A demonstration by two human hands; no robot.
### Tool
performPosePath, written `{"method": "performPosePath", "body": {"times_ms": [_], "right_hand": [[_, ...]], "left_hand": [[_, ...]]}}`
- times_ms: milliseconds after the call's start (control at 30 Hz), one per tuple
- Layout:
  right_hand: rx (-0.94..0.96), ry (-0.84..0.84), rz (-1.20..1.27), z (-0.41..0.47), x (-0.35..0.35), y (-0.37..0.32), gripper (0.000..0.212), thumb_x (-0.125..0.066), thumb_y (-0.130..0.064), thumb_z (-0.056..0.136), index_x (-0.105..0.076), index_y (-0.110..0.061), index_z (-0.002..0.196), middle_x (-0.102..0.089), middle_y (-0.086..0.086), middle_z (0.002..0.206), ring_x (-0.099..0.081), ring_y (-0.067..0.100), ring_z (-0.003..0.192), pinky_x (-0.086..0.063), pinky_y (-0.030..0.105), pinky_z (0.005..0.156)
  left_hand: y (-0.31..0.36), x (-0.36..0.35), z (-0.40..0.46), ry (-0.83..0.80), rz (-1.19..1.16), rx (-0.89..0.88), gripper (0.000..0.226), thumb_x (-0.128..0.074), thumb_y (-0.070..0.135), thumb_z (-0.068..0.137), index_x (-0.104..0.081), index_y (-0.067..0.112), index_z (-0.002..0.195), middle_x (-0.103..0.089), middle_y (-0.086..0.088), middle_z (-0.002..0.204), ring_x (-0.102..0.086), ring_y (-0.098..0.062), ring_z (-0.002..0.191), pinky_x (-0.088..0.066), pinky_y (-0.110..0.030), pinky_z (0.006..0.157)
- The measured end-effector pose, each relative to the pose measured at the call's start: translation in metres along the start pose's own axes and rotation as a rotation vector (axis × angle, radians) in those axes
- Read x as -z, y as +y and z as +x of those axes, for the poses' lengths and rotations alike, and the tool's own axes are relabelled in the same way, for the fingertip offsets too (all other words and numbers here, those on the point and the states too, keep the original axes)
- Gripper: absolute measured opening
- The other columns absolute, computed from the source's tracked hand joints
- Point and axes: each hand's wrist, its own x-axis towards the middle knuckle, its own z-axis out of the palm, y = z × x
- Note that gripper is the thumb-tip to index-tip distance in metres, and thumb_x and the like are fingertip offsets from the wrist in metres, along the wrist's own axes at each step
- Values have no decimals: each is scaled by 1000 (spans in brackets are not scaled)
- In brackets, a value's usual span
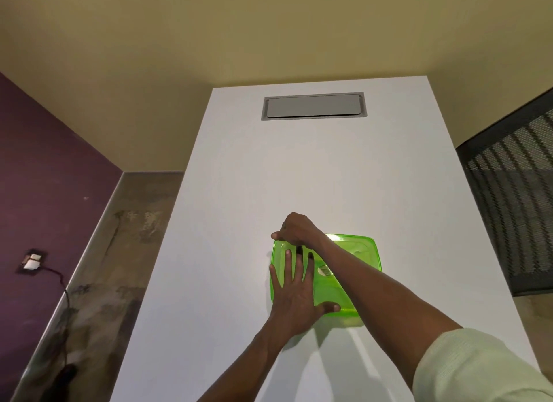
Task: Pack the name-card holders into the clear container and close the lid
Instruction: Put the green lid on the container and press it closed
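A green translucent lid [356, 270] lies flat on top of the container on the white table [239, 192]; the container body beneath is mostly hidden. My left hand [294, 288] lies flat on the lid's left part, fingers straight and spread, thumb at the lid's near edge. My right hand [294, 228] reaches across from the right to the lid's far left corner, fingers curled down over that corner, thumb pointing left. No name-card holders can be seen; a small oval label shows through the lid.
A grey cable-port cover [313, 105] is set into the table's far end. A black mesh chair back [514, 198] stands at the right. A wall socket with a plug and cord [32, 262] is on the purple wall at the left.
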Motion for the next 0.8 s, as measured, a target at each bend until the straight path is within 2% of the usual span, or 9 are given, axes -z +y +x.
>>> {"method": "performPosePath", "body": {"times_ms": [100,300,500,667,733,800], "right_hand": [[-52,23,-39,7,-6,-2,53,-68,-37,81,-29,-13,54,-35,0,56,-42,25,70,-36,32,66],[-120,83,10,13,-13,0,43,-72,-39,74,-39,-15,62,-48,-2,63,-52,25,76,-41,32,70],[-129,110,-2,12,-14,-3,38,-72,-35,74,-42,-14,66,-48,-3,65,-52,25,79,-41,34,71],[-119,105,33,6,-10,-2,43,-74,-31,76,-37,-14,61,-44,-1,61,-49,27,77,-41,33,71],[-94,88,77,1,-7,-2,38,-74,-31,77,-47,-8,63,-52,5,64,-52,29,79,-43,34,71],[-28,92,61,-5,-8,3,34,-72,-36,80,-66,-3,81,-68,11,87,-61,32,95,-48,37,81]], "left_hand": [[0,1,1,-21,-6,1,121,-15,97,59,17,23,149,30,-5,156,38,-28,137,24,-60,104],[0,0,2,-34,-16,2,120,-18,96,61,18,24,149,28,-5,156,37,-28,138,21,-62,106],[-1,-2,4,-55,-13,-6,118,-19,95,62,19,25,148,27,-5,157,37,-29,138,20,-63,106],[0,1,4,-69,-19,-8,118,-20,94,62,19,24,149,27,-7,157,38,-30,138,17,-65,107],[1,2,4,-65,-25,-9,118,-21,94,63,19,24,149,27,-7,157,38,-30,137,17,-64,107],[1,4,4,-66,-25,-10,118,-24,93,64,17,22,150,24,-8,158,37,-30,138,17,-64,107]]}}
